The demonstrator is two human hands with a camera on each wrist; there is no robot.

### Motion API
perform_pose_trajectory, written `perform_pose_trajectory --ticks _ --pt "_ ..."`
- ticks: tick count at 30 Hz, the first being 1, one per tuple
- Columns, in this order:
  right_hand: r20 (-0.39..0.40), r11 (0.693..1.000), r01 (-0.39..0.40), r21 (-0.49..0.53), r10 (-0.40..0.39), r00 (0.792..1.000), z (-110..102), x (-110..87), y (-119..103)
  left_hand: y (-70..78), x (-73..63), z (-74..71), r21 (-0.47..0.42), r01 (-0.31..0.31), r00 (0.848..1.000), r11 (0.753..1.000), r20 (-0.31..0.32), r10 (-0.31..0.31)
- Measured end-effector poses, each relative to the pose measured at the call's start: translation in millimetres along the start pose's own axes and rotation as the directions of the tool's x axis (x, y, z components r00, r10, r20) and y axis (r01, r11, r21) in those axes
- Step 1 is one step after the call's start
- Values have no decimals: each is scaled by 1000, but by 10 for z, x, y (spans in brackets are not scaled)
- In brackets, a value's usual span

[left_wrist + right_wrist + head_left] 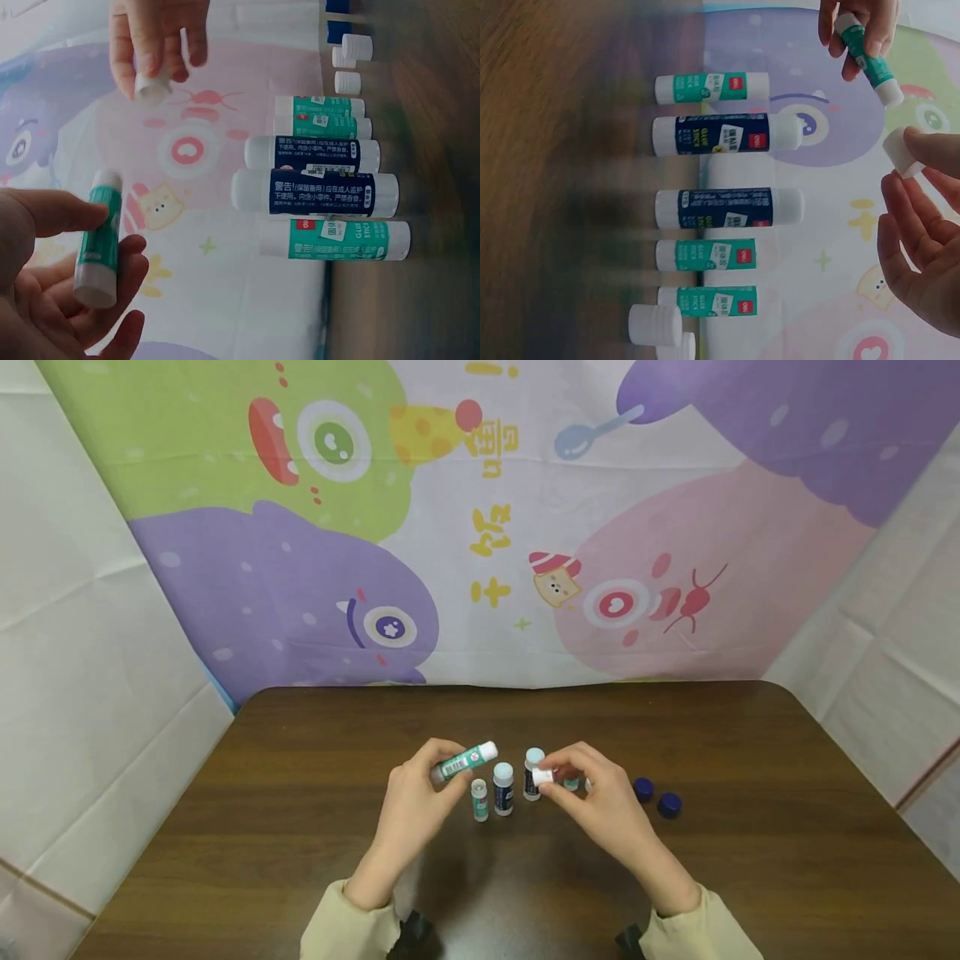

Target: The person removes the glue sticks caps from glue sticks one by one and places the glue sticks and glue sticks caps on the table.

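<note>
My left hand (420,793) holds a green glue stick (463,762) between thumb and fingers, tilted with its white end up to the right. A white cap (543,776) is pinched in the thumb and fingers of my right hand (603,797), apart from that stick. Between and below the hands, a green glue stick (480,802) and two navy glue sticks, one nearer (503,792) and one farther (326,154), stand upright in a row. Two more green glue sticks (709,256) stand at the row's right end, mostly hidden behind my right hand in the head view.
Two dark blue caps (670,805) lie on the brown table (750,877) right of my right hand. Several white caps (357,47) lie near the row's right end. A cartoon-printed cloth (480,643) hangs behind the table's far edge, with white cloth (97,568) at the sides.
</note>
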State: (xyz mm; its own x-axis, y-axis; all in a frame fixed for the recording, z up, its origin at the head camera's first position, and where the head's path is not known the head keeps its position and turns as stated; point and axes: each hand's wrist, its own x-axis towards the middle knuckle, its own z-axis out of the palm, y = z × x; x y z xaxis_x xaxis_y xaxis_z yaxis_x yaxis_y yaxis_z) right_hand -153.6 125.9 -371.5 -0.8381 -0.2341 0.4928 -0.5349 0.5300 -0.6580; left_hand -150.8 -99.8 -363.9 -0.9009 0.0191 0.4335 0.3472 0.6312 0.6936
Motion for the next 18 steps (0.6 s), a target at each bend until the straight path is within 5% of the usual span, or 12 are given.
perform_pose_trajectory --ticks 4,18 --pt "41 1000 -2 -31 3 999 12 -3 50 -36 21 -2 -61 82 997 995 10 -81" --pt "109 990 0 -139 16 994 81 -67 202 -171 53 29 -124 158 987 980 -16 -161"
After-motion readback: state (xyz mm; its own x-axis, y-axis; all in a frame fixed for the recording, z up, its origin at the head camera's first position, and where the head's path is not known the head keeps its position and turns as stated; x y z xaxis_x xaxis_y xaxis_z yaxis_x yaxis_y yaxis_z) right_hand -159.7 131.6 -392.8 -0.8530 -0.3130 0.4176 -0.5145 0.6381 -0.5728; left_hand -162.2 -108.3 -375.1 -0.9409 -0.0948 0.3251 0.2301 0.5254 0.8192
